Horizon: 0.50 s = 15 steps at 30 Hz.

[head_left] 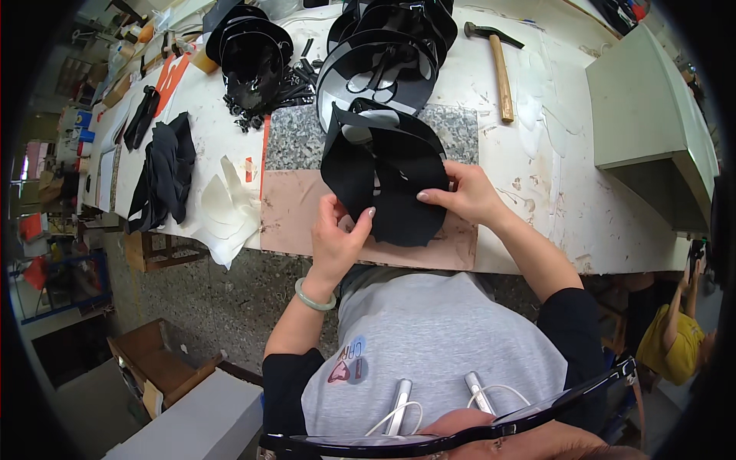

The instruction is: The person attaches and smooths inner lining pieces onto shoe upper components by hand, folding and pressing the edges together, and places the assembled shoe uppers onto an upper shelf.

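A black, curved, leather-like piece (402, 215) stands over the front of the work board, its sides bent up into an open, hollow shape. My left hand (341, 236) pinches its lower left edge between thumb and fingers. At the right edge, my right hand (466, 195) grips it with the thumb on the inner face and the fingers behind. Just beyond it is a stack of glossy black curved pieces (379, 65) with pale linings. Beneath lies the board, its front half pinkish-brown (295, 211) and its back half speckled grey stone (295, 138).
A wooden-handled hammer (502, 80) lies at the back right, near clear plastic pieces (537, 100). A pale green metal box (644, 100) stands far right. To the left are black cut pieces (165, 172), cream sheets (230, 207) and another glossy black stack (257, 65). Another person (671, 337) is at far right.
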Motion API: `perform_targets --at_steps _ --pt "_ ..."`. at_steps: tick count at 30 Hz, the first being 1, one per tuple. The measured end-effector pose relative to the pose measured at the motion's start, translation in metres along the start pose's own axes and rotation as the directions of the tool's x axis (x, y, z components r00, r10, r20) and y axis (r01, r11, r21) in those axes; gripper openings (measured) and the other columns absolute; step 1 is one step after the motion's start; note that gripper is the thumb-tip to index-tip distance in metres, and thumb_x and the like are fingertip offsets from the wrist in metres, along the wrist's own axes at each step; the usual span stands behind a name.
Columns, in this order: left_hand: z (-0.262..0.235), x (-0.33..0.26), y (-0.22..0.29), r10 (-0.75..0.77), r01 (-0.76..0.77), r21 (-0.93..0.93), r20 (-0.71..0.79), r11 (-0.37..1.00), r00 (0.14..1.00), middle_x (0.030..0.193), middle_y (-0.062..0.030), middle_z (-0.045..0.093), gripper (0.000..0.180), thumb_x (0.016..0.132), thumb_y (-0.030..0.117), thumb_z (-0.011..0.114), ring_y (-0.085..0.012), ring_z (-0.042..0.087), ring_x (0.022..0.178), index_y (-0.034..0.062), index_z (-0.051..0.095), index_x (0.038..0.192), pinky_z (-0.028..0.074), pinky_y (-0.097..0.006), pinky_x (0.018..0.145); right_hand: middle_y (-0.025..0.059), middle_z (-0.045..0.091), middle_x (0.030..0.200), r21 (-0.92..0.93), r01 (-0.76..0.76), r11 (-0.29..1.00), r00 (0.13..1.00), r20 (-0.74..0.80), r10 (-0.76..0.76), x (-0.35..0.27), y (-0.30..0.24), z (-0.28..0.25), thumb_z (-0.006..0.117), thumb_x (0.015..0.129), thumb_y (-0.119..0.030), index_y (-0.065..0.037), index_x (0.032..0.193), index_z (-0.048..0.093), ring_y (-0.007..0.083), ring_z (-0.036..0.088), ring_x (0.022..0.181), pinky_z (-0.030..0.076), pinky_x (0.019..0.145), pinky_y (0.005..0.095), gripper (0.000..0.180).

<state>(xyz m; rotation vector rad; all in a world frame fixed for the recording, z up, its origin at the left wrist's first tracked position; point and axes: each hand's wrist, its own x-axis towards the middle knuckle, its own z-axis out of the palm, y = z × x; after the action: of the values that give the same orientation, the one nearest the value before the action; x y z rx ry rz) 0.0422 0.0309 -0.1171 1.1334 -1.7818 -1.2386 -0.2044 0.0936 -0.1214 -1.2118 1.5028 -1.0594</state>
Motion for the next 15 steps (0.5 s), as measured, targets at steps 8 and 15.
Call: perform_targets --at_steps 8,15 --pt "0.008 0.003 -0.002 -0.031 0.035 0.068 -0.054 0.997 0.998 0.076 -0.0067 0.063 0.033 0.084 0.011 0.075 -0.0106 0.059 0.064 -0.0002 0.048 0.100 0.047 -0.026 0.057 0.0164 0.062 0.074 -0.203 0.073 0.976 0.989 -0.111 -0.097 0.008 0.006 0.004 0.082 0.074 -0.024 0.002 0.084 0.058 0.0278 0.060 0.067 0.048 0.063 0.0351 0.036" --pt "0.007 0.012 -0.011 0.085 -0.084 0.011 -0.111 0.996 0.990 0.078 -0.0078 0.064 0.035 0.083 0.011 0.077 -0.0108 0.060 0.065 -0.0013 0.049 0.100 0.048 -0.026 0.058 0.0172 0.065 0.078 -0.195 0.095 0.976 0.989 -0.095 -0.115 0.006 -0.002 0.005 0.082 0.074 -0.022 0.001 0.089 0.061 0.0291 0.063 0.071 0.050 0.066 0.0353 0.034"
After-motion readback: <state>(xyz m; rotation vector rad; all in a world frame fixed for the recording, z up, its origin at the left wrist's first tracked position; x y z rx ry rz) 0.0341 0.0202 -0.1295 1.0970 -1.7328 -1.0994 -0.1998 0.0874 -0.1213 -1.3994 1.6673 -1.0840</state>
